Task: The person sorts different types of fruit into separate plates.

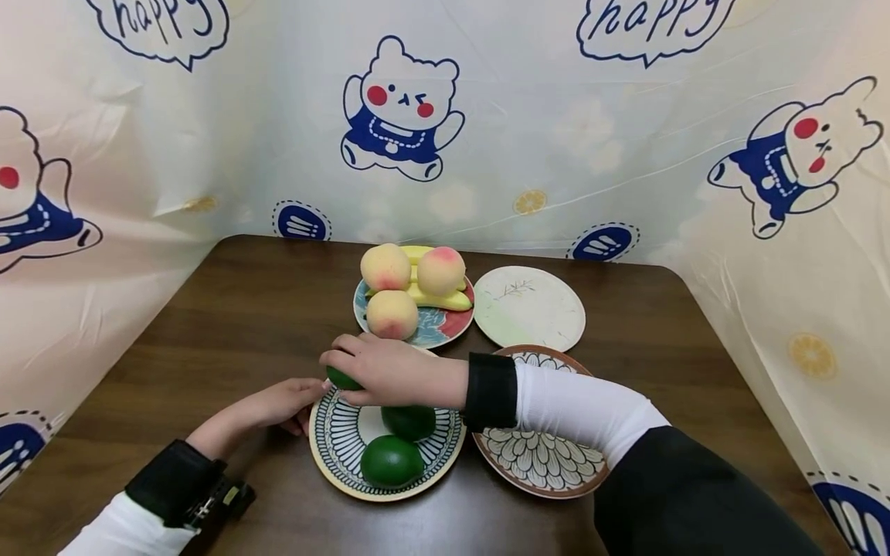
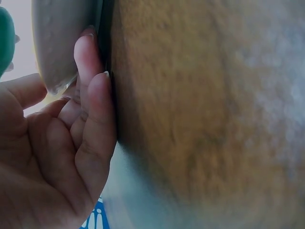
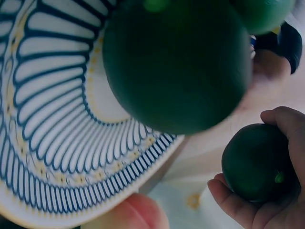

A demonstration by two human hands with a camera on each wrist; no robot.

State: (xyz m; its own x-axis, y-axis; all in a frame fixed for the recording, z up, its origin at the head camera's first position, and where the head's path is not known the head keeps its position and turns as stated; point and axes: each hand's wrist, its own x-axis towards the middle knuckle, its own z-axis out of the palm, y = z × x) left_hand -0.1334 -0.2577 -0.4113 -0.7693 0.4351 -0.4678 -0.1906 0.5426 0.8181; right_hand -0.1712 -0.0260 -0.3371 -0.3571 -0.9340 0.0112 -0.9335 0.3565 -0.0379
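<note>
In the head view, a round plate with a blue striped border and yellow edge lies at the near middle of the table. My left hand pinches its left rim, thumb on top and fingers underneath, as the left wrist view shows. My right hand reaches over the plate's far left part and grips a dark green oval fruit. Two more such fruits, a nearer green fruit and a farther green fruit, rest on the plate. The right hand and wrist cover part of the plate.
Behind the striped plate stands a colourful plate bearing three peaches and bananas. To its right lies a pale plate. A brown-rimmed petal-patterned plate sits under my right forearm. A printed curtain encloses the wooden table.
</note>
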